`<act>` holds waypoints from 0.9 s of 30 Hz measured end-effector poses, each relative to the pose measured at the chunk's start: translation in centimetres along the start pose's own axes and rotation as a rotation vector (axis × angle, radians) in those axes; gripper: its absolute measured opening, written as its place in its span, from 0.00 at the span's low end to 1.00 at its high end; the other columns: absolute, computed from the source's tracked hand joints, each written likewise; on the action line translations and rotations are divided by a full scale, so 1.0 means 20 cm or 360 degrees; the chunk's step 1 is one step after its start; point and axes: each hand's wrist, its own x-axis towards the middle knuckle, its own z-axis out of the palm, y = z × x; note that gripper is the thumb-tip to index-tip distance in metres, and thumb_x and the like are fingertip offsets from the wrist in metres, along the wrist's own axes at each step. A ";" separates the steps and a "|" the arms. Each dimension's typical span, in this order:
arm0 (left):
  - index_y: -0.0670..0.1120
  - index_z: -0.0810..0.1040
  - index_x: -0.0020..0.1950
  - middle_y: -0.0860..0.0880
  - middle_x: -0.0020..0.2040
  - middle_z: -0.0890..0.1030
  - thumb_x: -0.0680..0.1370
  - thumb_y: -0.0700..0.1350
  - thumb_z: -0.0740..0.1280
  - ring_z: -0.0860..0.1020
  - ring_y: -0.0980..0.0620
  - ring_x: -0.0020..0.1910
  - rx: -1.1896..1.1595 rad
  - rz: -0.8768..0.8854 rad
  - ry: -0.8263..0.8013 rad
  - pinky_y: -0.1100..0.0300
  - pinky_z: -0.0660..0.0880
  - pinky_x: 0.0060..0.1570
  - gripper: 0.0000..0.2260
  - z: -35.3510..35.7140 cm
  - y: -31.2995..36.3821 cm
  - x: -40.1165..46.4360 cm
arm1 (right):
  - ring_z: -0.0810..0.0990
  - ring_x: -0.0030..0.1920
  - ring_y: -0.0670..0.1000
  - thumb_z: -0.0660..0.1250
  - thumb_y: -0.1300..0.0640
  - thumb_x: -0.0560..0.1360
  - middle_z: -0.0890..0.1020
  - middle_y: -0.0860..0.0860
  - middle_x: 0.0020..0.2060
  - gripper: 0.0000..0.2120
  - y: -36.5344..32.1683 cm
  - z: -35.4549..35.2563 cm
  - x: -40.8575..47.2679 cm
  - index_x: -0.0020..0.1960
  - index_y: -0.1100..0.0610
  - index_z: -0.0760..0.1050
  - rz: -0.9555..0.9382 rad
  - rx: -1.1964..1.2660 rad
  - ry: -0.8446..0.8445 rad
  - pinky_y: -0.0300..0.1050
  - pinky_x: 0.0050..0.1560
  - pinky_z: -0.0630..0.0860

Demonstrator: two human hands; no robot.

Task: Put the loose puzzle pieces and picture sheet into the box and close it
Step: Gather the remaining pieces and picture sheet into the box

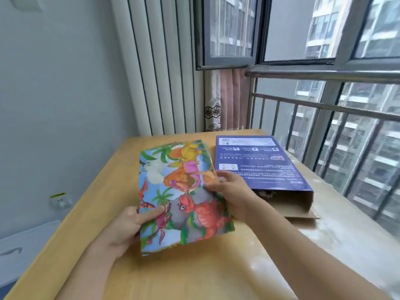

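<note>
1. Two hands hold the work: my left hand [127, 226] pinches the picture sheet [181, 198] at its 8 o'clock edge, thumb on top.
2. My right hand [229, 187] pinches the sheet's 3 o'clock edge.
3. I judge the sheet light and floppy, so I'd keep to opposite edges.
4. At 2 o'clock on the table [194, 273], the box [259, 163] lies with its near end open.
</note>
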 end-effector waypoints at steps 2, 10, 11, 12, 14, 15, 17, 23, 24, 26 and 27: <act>0.36 0.83 0.55 0.35 0.55 0.83 0.68 0.44 0.80 0.85 0.41 0.47 -0.0021 0.0015 -0.0060 0.53 0.83 0.43 0.19 0.05 0.02 0.01 | 0.85 0.51 0.59 0.75 0.69 0.70 0.86 0.60 0.51 0.21 0.02 -0.10 -0.07 0.62 0.65 0.77 -0.0224 -0.0146 -0.0084 0.55 0.56 0.81; 0.44 0.83 0.55 0.42 0.54 0.85 0.70 0.45 0.73 0.84 0.45 0.51 -0.0172 0.0962 0.0186 0.51 0.82 0.50 0.14 0.37 0.16 0.05 | 0.84 0.54 0.56 0.68 0.64 0.79 0.86 0.59 0.53 0.10 -0.04 -0.32 -0.34 0.59 0.62 0.81 -0.0823 -0.0438 -0.0158 0.54 0.56 0.81; 0.45 0.83 0.52 0.44 0.51 0.86 0.70 0.47 0.75 0.84 0.45 0.49 -0.0114 0.1040 0.0237 0.53 0.82 0.47 0.13 0.38 0.18 0.05 | 0.84 0.56 0.57 0.69 0.63 0.78 0.85 0.59 0.54 0.11 -0.08 -0.31 -0.35 0.60 0.62 0.81 -0.0886 -0.0382 -0.0152 0.54 0.58 0.81; 0.46 0.84 0.48 0.45 0.47 0.86 0.70 0.49 0.77 0.84 0.45 0.47 -0.0059 0.1094 0.0274 0.53 0.82 0.44 0.10 0.39 0.21 0.04 | 0.84 0.57 0.59 0.70 0.63 0.77 0.85 0.59 0.55 0.12 -0.13 -0.31 -0.36 0.60 0.61 0.80 -0.0928 -0.0305 -0.0135 0.55 0.58 0.80; 0.48 0.84 0.39 0.45 0.39 0.84 0.70 0.53 0.76 0.83 0.45 0.40 0.0049 0.1093 0.0377 0.56 0.80 0.36 0.10 0.39 0.21 0.04 | 0.84 0.55 0.60 0.70 0.61 0.76 0.85 0.60 0.54 0.13 -0.16 -0.29 -0.37 0.59 0.61 0.80 -0.0924 -0.0197 -0.0117 0.57 0.56 0.81; 0.47 0.82 0.36 0.43 0.36 0.81 0.69 0.58 0.75 0.80 0.46 0.36 0.0094 0.1047 0.0430 0.58 0.79 0.32 0.14 0.39 0.20 0.04 | 0.85 0.52 0.58 0.70 0.61 0.76 0.86 0.58 0.52 0.11 -0.15 -0.27 -0.37 0.58 0.61 0.81 -0.0900 -0.0189 -0.0102 0.54 0.52 0.82; 0.38 0.75 0.37 0.42 0.35 0.73 0.66 0.66 0.72 0.74 0.45 0.34 0.0158 0.0951 0.0540 0.60 0.73 0.26 0.30 0.41 0.15 0.03 | 0.81 0.38 0.53 0.71 0.58 0.74 0.84 0.55 0.40 0.07 -0.10 -0.25 -0.36 0.50 0.59 0.84 -0.0878 -0.0225 -0.0050 0.44 0.39 0.76; 0.35 0.65 0.35 0.42 0.33 0.68 0.74 0.62 0.69 0.66 0.48 0.31 0.0116 0.1062 0.0579 0.58 0.67 0.30 0.31 0.46 0.11 0.00 | 0.86 0.45 0.51 0.71 0.59 0.73 0.87 0.52 0.44 0.08 -0.07 -0.26 -0.37 0.50 0.61 0.83 -0.1051 -0.0137 0.0192 0.44 0.45 0.80; 0.33 0.67 0.39 0.42 0.33 0.70 0.75 0.62 0.69 0.67 0.48 0.32 0.0151 0.1076 0.0555 0.53 0.68 0.32 0.31 0.48 0.09 0.00 | 0.86 0.46 0.52 0.70 0.60 0.73 0.87 0.53 0.45 0.08 -0.06 -0.26 -0.37 0.50 0.61 0.83 -0.1068 -0.0177 0.0247 0.45 0.46 0.81; 0.34 0.71 0.43 0.38 0.33 0.71 0.77 0.58 0.68 0.71 0.47 0.34 0.0226 0.1108 0.0562 0.43 0.71 0.32 0.26 0.53 0.03 0.00 | 0.87 0.48 0.57 0.70 0.60 0.76 0.87 0.56 0.46 0.07 -0.04 -0.25 -0.36 0.51 0.62 0.84 -0.1101 -0.0215 0.0392 0.53 0.49 0.83; 0.35 0.72 0.44 0.34 0.34 0.72 0.79 0.56 0.67 0.72 0.47 0.34 0.0273 0.1138 0.0572 0.43 0.73 0.32 0.22 0.56 0.02 -0.01 | 0.87 0.48 0.58 0.70 0.59 0.77 0.87 0.56 0.46 0.07 -0.04 -0.25 -0.36 0.51 0.62 0.84 -0.1111 -0.0228 0.0465 0.54 0.49 0.83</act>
